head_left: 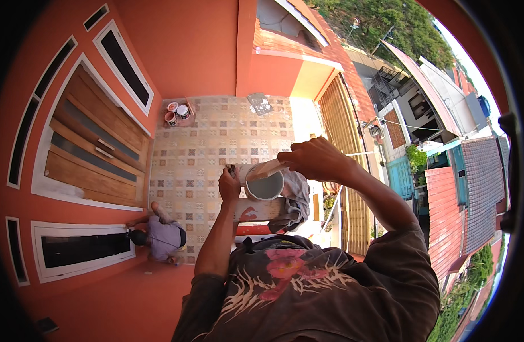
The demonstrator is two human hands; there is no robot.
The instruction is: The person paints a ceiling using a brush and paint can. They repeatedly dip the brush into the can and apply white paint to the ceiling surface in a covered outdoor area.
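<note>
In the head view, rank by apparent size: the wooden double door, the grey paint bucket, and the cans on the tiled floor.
1. Wooden double door
2. Grey paint bucket, though it sits much nearer the camera
3. Cans on the tiled floor, far below

below me: patterned tile floor | my left: wooden door in orange wall | a person crouches by the dark window | paint cans in far corner | my right: red roofs

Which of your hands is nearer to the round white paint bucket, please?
The right hand: it is over the white paint bucket, holding a brush at its rim. The left hand is beside it.
</note>
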